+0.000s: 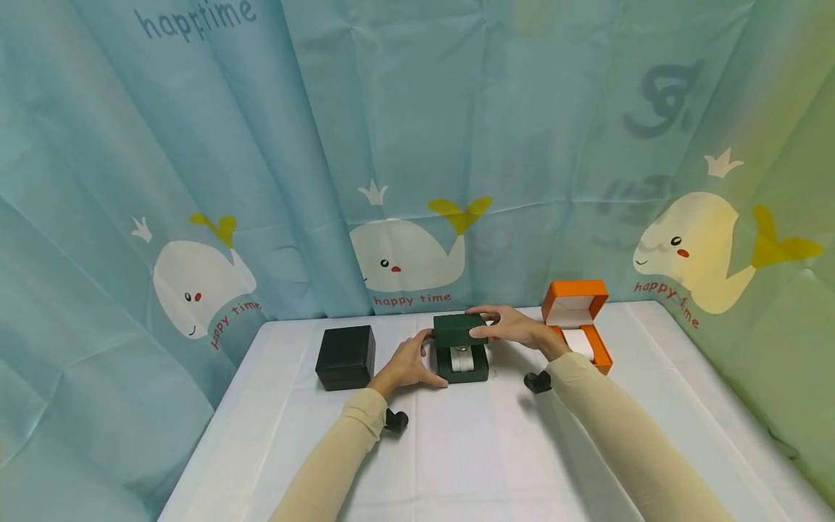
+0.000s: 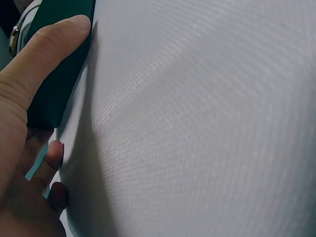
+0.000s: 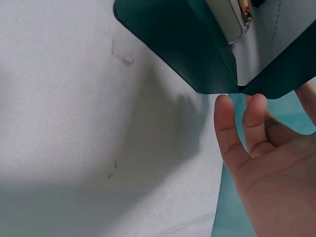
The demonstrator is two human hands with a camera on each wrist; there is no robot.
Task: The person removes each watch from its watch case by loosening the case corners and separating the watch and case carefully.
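Note:
A dark green watch box (image 1: pixel 470 376) sits on the white table with its lid (image 1: pixel 454 330) partly raised. Inside it lies a watch (image 1: pixel 462 349) on a white cushion (image 1: pixel 462 362). My left hand (image 1: pixel 406 364) grips the left side of the base; in the left wrist view its thumb (image 2: pixel 59 37) presses the front face, while the other fingers go round behind the side. My right hand (image 1: pixel 512 326) holds the lid at its right, thumb on the front edge and fingers at the back. In the right wrist view some fingertips are near the hinge (image 3: pixel 241 89).
A closed black box (image 1: pixel 346 355) stands to the left. An open orange box (image 1: pixel 601 353) with a white cushion (image 1: pixel 578 343) is at the right, partly behind my right forearm. A curtain (image 1: pixel 404 145) with whale prints hangs behind the table (image 1: pixel 443 464).

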